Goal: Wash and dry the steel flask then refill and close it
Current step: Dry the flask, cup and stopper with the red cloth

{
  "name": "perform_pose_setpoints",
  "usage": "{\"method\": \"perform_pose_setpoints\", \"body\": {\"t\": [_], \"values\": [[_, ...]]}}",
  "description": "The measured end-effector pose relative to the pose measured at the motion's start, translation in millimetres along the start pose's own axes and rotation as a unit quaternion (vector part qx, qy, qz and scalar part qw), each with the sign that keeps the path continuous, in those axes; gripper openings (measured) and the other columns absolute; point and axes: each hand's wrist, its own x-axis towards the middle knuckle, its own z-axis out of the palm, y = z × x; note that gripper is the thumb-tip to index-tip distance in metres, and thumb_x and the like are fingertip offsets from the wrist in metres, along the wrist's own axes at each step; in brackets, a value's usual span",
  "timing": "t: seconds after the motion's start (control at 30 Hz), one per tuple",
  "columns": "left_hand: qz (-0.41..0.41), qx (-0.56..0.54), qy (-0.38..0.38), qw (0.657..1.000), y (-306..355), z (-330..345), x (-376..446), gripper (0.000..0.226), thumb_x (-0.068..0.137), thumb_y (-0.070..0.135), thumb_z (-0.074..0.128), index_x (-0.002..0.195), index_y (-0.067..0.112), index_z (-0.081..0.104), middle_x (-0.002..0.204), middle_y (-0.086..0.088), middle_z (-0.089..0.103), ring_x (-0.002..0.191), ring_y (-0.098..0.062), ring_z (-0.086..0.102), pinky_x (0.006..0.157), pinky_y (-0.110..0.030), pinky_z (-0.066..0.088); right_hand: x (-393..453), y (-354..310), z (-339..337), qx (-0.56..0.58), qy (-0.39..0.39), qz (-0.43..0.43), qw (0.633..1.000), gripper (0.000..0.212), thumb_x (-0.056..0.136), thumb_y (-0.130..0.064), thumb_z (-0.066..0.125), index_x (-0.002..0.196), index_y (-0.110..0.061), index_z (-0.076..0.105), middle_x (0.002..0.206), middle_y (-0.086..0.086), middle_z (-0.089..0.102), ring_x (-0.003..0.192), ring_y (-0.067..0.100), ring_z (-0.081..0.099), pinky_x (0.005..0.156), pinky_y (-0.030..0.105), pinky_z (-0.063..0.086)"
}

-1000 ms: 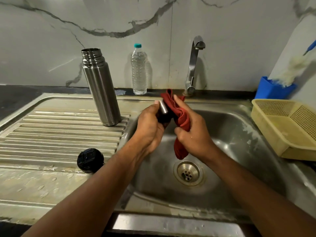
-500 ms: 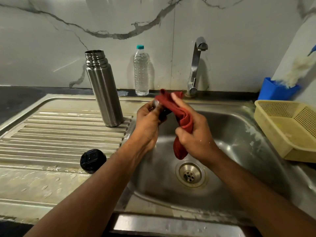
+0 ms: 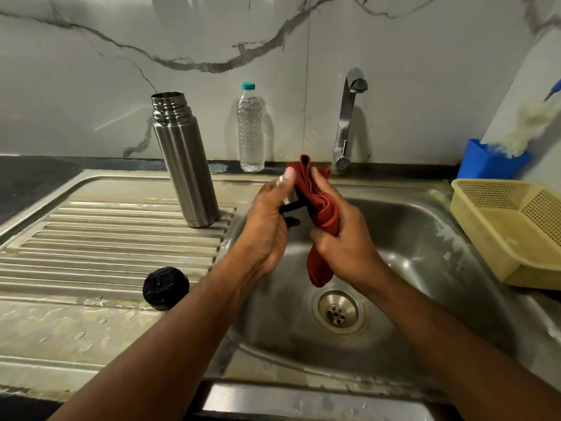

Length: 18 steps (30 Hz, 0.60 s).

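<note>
The steel sink [image 3: 425, 226] fills the lower right, its basin directly beneath both hands, and its ribbed draining surface [image 3: 106, 238] spreads to the left of the left hand's grip. On those ribs the steel flask [image 3: 184, 159] stands upright and uncapped, just left of and beyond the left hand, neither hand touching it. A yellow perforated basket [image 3: 516, 226] rests on the sink's right rim, well to the right of the right hand, with a blue holder [image 3: 491, 161] behind it. The tap [image 3: 349, 117] rises just beyond the hands, and a clear water bottle [image 3: 250, 129] with a teal cap stands against the wall between the flask and the tap; no writing on it can be read. The left hand [image 3: 267, 226] curls its grip around a small steel and black flask cup [image 3: 288, 202], mostly hidden by fingers. The right hand [image 3: 343, 235] clenches a red cloth [image 3: 321, 214], pressing it against that cup, the cloth's tail hanging below toward the drain [image 3: 338, 312]. Compared with half a second ago, the cloth's top now bunches higher and the left thumb sits further up against it. A black lid [image 3: 166, 288] lies on the surface, left of and nearer than the left hand; its moulded marks are unreadable.
</note>
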Motion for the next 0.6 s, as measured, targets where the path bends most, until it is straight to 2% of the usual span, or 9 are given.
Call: {"method": "perform_pose_setpoints", "body": {"t": [0.07, 0.17, 0.23, 0.3, 0.37, 0.43, 0.5, 0.57, 0.6], "values": [[0.004, 0.009, -0.009, 1.000, -1.0, 2.1, 0.0, 0.065, 0.097, 0.045, 0.067, 0.143, 0.000, 0.054, 0.136, -0.019, 0.068, 0.134, -0.039, 0.059, 0.120, -0.065, 0.034, -1.1, -2.8, -1.7, 0.020, -0.002, 0.009, 1.000, 0.093, 0.082, 0.014, 0.056, 0.162, -0.026, 0.032, 0.120, 0.032, 0.061, 0.108, 0.045, 0.060, 0.091, 0.038, 0.057], [0.024, 0.000, 0.008, 1.000, 1.3, 1.1, 2.0, 0.070, 0.095, 0.048, 0.067, 0.141, -0.004, 0.057, 0.130, -0.019, 0.071, 0.123, -0.030, 0.065, 0.121, -0.062, 0.033, -5.9, -8.0, 3.6, 0.003, -0.003, -0.015, 1.000, 0.092, 0.079, 0.006, 0.056, 0.162, -0.026, 0.033, 0.125, 0.034, 0.056, 0.113, 0.050, 0.054, 0.099, 0.048, 0.050], [0.021, -0.021, 0.024, 0.999, 4.1, 0.3, 1.1, 0.071, 0.092, 0.049, 0.064, 0.140, -0.004, 0.059, 0.134, -0.023, 0.068, 0.119, -0.029, 0.066, 0.118, -0.054, 0.036, -5.7, -7.2, 4.5, -0.003, -0.004, -0.019, 1.000, 0.093, 0.079, 0.008, 0.056, 0.162, -0.026, 0.032, 0.125, 0.030, 0.059, 0.117, 0.045, 0.058, 0.098, 0.046, 0.052], [0.015, -0.042, 0.032, 0.998, 5.6, 2.6, -1.5, 0.066, 0.096, 0.042, 0.062, 0.142, -0.005, 0.056, 0.135, -0.028, 0.065, 0.119, -0.034, 0.063, 0.108, -0.047, 0.047, -1.5, -3.0, 2.4, 0.012, 0.005, 0.013, 1.000, 0.090, 0.083, 0.013, 0.056, 0.161, -0.025, 0.034, 0.115, 0.017, 0.070, 0.106, 0.022, 0.070, 0.087, 0.033, 0.058], [0.017, -0.050, 0.026, 0.998, 5.1, 6.0, -1.9, 0.051, 0.104, 0.032, 0.056, 0.141, -0.002, 0.055, 0.130, -0.023, 0.065, 0.114, -0.032, 0.063, 0.097, -0.040, 0.055, 0.8, -1.9, -1.2, 0.042, 0.018, 0.028, 0.999, 0.086, 0.087, 0.019, 0.055, 0.160, -0.021, 0.037, 0.113, 0.000, 0.073, 0.101, 0.009, 0.069, 0.093, 0.024, 0.053], [0.022, -0.061, 0.027, 0.997, 3.8, 7.7, -0.6, 0.044, 0.108, 0.030, 0.051, 0.141, 0.001, 0.056, 0.129, -0.023, 0.064, 0.114, -0.032, 0.063, 0.095, -0.041, 0.055, -0.1, -4.1, -2.4, 0.040, 0.033, 0.014, 0.999, 0.089, 0.084, 0.019, 0.054, 0.161, -0.021, 0.034, 0.116, 0.002, 0.071, 0.105, 0.016, 0.069, 0.098, 0.028, 0.054], [0.018, -0.077, 0.047, 0.996, 2.1, 6.5, 0.8, 0.046, 0.110, 0.031, 0.046, 0.142, -0.001, 0.055, 0.131, -0.028, 0.064, 0.116, -0.036, 0.064, 0.103, -0.047, 0.052, -4.0, -8.5, -0.4, 0.011, 0.023, -0.018, 0.999, 0.091, 0.081, 0.013, 0.054, 0.162, -0.022, 0.032, 0.121, 0.014, 0.068, 0.097, 0.026, 0.068, 0.090, 0.035, 0.059], [0.006, -0.080, 0.061, 0.995, 2.2, 4.7, 1.7, 0.049, 0.113, 0.032, 0.040, 0.142, -0.004, 0.055, 0.131, -0.029, 0.066, 0.113, -0.033, 0.067, 0.105, -0.047, 0.053, -7.5, -9.6, 3.3, -0.045, -0.004, -0.056, 0.997, 0.094, 0.079, 0.011, 0.056, 0.163, -0.021, 0.030, 0.134, 0.015, 0.064, 0.082, 0.005, 0.063, 0.078, 0.025, 0.055], [0.001, -0.073, 0.063, 0.995, 2.2, 4.3, 1.6, 0.049, 0.113, 0.032, 0.040, 0.143, -0.004, 0.054, 0.132, -0.027, 0.066, 0.110, -0.031, 0.068, 0.102, -0.044, 0.056, -6.6, -7.7, 4.5, -0.061, -0.013, -0.072, 0.995, 0.095, 0.078, 0.012, 0.056, 0.163, -0.021, 0.030, 0.141, 0.012, 0.061, 0.080, -0.005, 0.057, 0.081, 0.020, 0.051]]}}
